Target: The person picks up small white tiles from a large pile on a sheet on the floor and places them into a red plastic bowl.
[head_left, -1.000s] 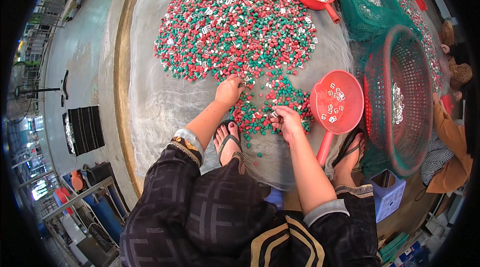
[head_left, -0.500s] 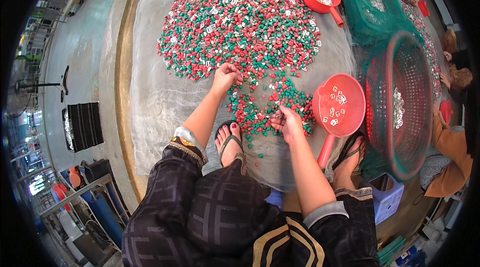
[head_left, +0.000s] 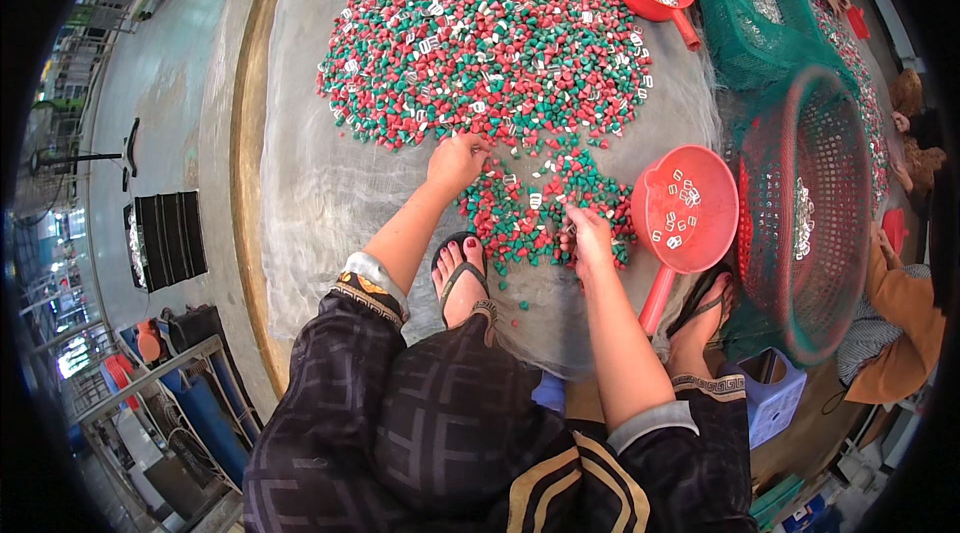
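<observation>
A big pile of small red, green and white cone-like pieces [head_left: 480, 43], mixed with white slotted buckles, lies on a pale mesh sheet [head_left: 330, 193]. My left hand [head_left: 458, 163] reaches the pile's near edge, its fingers curled together and touching pieces. What they pinch, if anything, is hidden. My right hand [head_left: 590, 236] rests over a smaller spread of pieces [head_left: 600, 195], fingers bent inward with their contents out of sight. One white buckle [head_left: 535, 201] lies on that spread between my hands. Right of my right hand sits a red long-handled dipper [head_left: 708, 233] with several white buckles inside.
Farther off stands another red dipper [head_left: 634, 3] holding buckles. At right are a green netted basket [head_left: 760, 58] and a tilted red basket [head_left: 838, 163] draped in green net. My sandalled feet flank the small spread. Other people's hands [head_left: 902, 123] work at far right.
My left hand has moved slightly right, fingers now at the pile's edge. My right hand has turned and shifted a little up. A white buckle now shows on the small spread.
</observation>
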Action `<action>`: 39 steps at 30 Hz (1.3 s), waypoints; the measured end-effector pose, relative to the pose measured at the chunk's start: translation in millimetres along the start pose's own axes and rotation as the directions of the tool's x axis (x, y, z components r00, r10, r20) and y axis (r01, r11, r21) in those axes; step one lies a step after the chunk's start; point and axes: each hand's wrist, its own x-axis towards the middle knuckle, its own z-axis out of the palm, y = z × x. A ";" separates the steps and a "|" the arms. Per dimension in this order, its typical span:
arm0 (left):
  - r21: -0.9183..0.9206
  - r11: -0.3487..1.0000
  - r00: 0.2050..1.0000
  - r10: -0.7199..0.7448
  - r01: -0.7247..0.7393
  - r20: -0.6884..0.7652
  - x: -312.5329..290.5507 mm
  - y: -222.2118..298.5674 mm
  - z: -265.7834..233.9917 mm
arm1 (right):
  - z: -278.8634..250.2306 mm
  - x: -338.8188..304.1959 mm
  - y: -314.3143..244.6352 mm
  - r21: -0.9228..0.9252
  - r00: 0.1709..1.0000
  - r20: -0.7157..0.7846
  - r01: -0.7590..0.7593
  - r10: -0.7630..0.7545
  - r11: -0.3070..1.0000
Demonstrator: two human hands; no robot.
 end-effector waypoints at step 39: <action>0.192 0.882 0.893 0.386 -0.430 0.230 -59.7 -3.0 21.7 | 17.0 -4.4 1.2 -0.848 0.906 -0.082 0.154 -0.414 0.506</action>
